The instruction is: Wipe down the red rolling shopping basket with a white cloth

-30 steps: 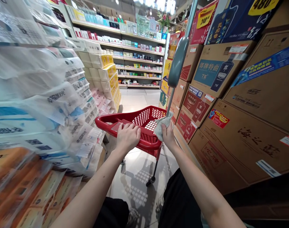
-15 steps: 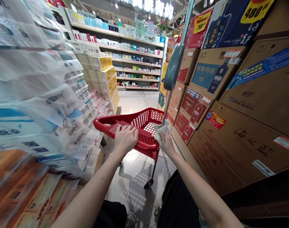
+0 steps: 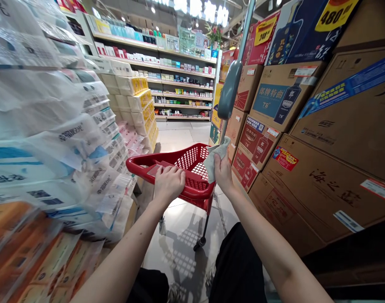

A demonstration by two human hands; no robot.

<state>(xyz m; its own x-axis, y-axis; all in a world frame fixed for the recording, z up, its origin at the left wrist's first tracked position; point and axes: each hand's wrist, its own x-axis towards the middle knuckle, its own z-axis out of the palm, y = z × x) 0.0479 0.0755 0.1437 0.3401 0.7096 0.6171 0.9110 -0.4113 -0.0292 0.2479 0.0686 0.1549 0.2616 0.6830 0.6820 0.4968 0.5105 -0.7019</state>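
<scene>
In front of me stands a red shopping cart (image 3: pixel 138 162) with a perforated plastic basket. My left hand (image 3: pixel 169 183) is closed over its handle bar, knuckles up. A pale grey cloth (image 3: pixel 215 159) is in my right hand (image 3: pixel 223 170), which grips it around the thin metal pole (image 3: pixel 224 128) at the cart's right side. Higher up, the pole carries a grey plastic sleeve (image 3: pixel 231 90). The cloth hides the pole's lower part and some of my fingers.
Stacked packs of tissue paper (image 3: pixel 69 139) crowd the left side. Cardboard cartons (image 3: pixel 306 181) are piled along the right. Ahead, across the tiled floor (image 3: pixel 186 130), a shelf of small goods (image 3: pixel 180 86) spans the back. A cart wheel (image 3: pixel 199 243) shows near my feet.
My right hand has moved up the pole with the cloth, which now hangs more spread out. My left hand stays on the handle.
</scene>
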